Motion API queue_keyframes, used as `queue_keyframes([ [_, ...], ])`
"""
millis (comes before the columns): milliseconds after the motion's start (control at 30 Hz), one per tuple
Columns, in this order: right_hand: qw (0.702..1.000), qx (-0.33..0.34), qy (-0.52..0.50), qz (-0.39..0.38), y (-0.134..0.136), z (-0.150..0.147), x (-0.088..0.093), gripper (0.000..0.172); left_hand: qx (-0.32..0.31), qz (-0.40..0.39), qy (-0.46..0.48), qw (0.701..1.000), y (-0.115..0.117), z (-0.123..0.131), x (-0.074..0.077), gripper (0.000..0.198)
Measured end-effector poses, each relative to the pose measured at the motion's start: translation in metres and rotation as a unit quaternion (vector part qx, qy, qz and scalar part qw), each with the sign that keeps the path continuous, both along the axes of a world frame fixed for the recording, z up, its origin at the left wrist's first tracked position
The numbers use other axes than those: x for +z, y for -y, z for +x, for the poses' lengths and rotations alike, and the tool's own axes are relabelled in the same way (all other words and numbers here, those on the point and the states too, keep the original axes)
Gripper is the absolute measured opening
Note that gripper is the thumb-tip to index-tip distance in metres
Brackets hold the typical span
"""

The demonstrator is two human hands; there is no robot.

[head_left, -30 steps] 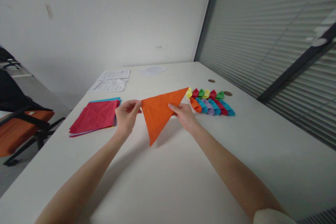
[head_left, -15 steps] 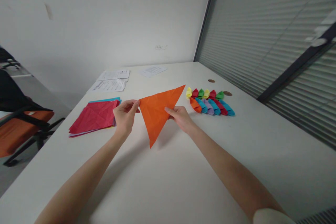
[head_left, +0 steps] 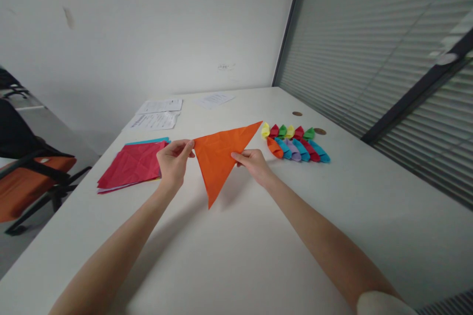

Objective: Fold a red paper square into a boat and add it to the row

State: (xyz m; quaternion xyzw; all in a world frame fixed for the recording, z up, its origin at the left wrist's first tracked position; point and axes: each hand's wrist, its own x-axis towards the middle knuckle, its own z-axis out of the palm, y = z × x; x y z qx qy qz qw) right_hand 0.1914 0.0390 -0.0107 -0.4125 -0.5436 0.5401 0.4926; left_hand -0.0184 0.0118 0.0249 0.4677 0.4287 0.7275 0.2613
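An orange napkin (head_left: 219, 152), folded into a triangle, is held up above the white table (head_left: 236, 256). My left hand (head_left: 174, 160) pinches its upper left corner between thumb and fingers. On the lower right edge, my right hand (head_left: 253, 163) grips it with the thumb in front and the fingers behind. One point of the triangle hangs down, and another reaches up to the right. Left of my left hand lies a stack of square napkins (head_left: 133, 165), red on top, with blue and other colours showing at the edges.
Two rows of small folded pieces (head_left: 295, 142) in several colours lie at the right. Printed papers (head_left: 157, 113) rest at the far left, with another sheet (head_left: 215, 100) beside them. Blinds (head_left: 369, 59) border the right side. An orange-seated chair (head_left: 33, 172) stands at the left.
My left hand has shifted slightly to the left with its corner of the orange napkin. The lower tip has swung a little left; my right hand has barely moved.
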Motion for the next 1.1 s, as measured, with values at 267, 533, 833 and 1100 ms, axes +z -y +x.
queue_keyframes([
  [267,0.990,-0.064,0.103,0.065,-0.0039,0.0074,-0.0032,0.042,-0.070,-0.026,0.004,0.997,-0.0013,-0.0032,-0.0029,0.020],
  [533,0.987,-0.075,0.119,0.079,-0.0040,0.0067,-0.0044,0.047,-0.121,-0.074,0.018,0.990,0.0024,0.0003,0.0007,0.026],
  [833,0.986,-0.066,0.134,0.075,-0.0032,0.0075,-0.0040,0.049,-0.091,-0.079,0.009,0.993,-0.0001,-0.0002,-0.0044,0.023],
  [1100,0.989,-0.058,0.117,0.063,-0.0026,0.0080,-0.0036,0.046,-0.080,-0.086,0.016,0.993,0.0004,0.0013,-0.0029,0.025],
])
